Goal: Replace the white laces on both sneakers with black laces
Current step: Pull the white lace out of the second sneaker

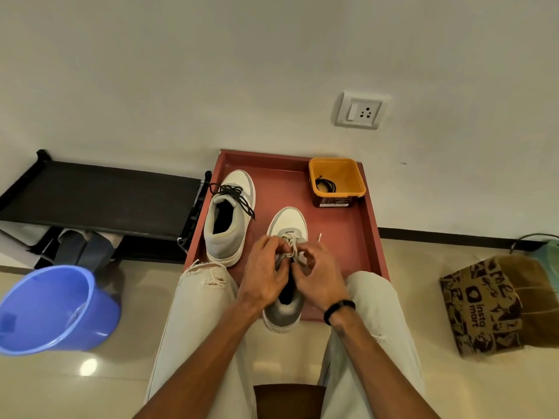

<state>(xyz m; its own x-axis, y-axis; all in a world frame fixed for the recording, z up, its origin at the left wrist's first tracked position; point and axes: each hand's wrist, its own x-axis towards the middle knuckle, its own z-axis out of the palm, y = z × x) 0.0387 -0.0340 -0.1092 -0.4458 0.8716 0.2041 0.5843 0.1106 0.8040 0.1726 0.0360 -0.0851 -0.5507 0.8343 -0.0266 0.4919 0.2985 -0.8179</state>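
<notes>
White lace is pinched by both the left hand and right hand, each grip loosening it from the near sneaker.

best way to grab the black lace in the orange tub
Come straight down through the open top of the orange tub: its walls block any side approach. Pinch the black lace at the upper loops of its coil, which sits in the tub's left corner, and lift straight up. How tangled it is can't be told.

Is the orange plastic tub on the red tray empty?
No, a coiled black lace lies inside the orange plastic tub at the far right corner of the red tray.
</notes>
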